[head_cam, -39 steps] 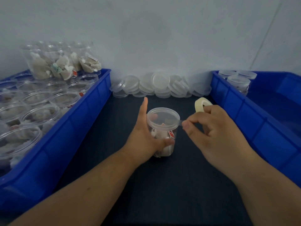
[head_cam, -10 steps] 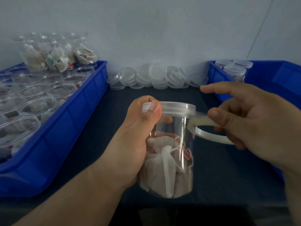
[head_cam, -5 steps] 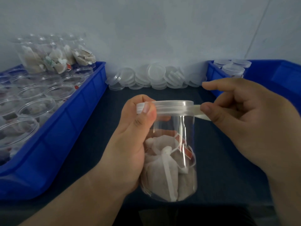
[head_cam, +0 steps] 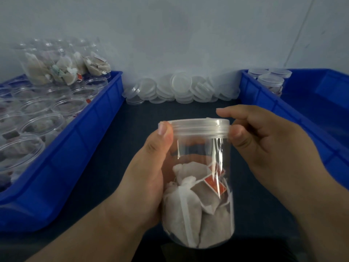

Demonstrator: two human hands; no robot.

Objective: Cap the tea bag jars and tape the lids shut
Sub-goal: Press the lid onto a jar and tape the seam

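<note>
The person holds one jar (head_cam: pixel 198 195) up off the bench (head_cam: pixel 170 108), close in front of them. The left hand (head_cam: pixel 149 178) is wrapped round its body, thumb up against the edge of the lid (head_cam: pixel 196 125). The right hand (head_cam: pixel 264 148) pinches the lid's far rim between thumb and forefinger. The lid is on, and the tea bags (head_cam: pixel 188 208) sit in the lower half.

I'd say this jar is at the taping stage. Clear tape on clear plastic is hard to see from here, so I can't tell how far round it goes, and no roll is in sight.

The job looks barely started. Only three capped jars (head_cam: pixel 270 82) stand in the right bin (head_cam: pixel 283 114). The left bin (head_cam: pixel 75 148) is crowded with open jars (head_cam: pixel 37 110) waiting for caps, more stacked at its back. A heap of spare lids (head_cam: pixel 181 89) lies against the wall.
</note>
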